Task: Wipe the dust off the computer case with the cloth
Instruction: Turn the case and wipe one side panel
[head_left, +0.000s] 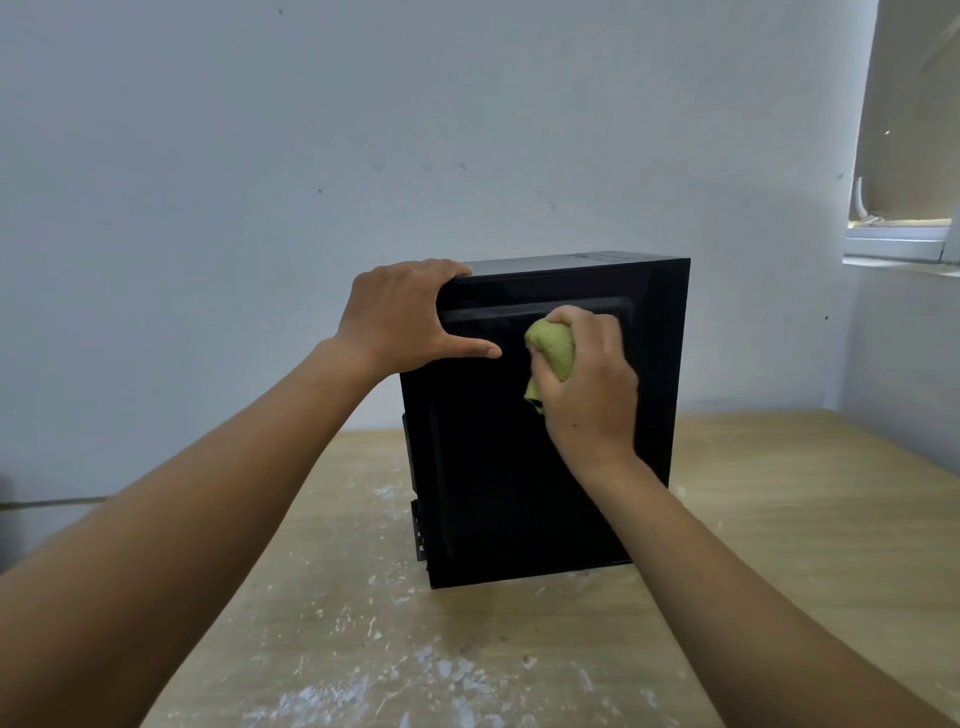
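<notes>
A black computer case (498, 483) stands upright on a wooden table, its broad side panel facing me. My left hand (405, 317) holds the case's upper left corner, fingers curled over the top edge and thumb stretched across the panel. My right hand (587, 379) grips a bunched green cloth (553, 351) and presses it against the upper part of the side panel. A tail of the cloth hangs below my thumb.
The wooden table (779, 519) carries white paint specks and scuffs around the case. A pale wall rises close behind it. At the upper right is a window ledge (898, 244). The table's left edge runs diagonally under my left forearm.
</notes>
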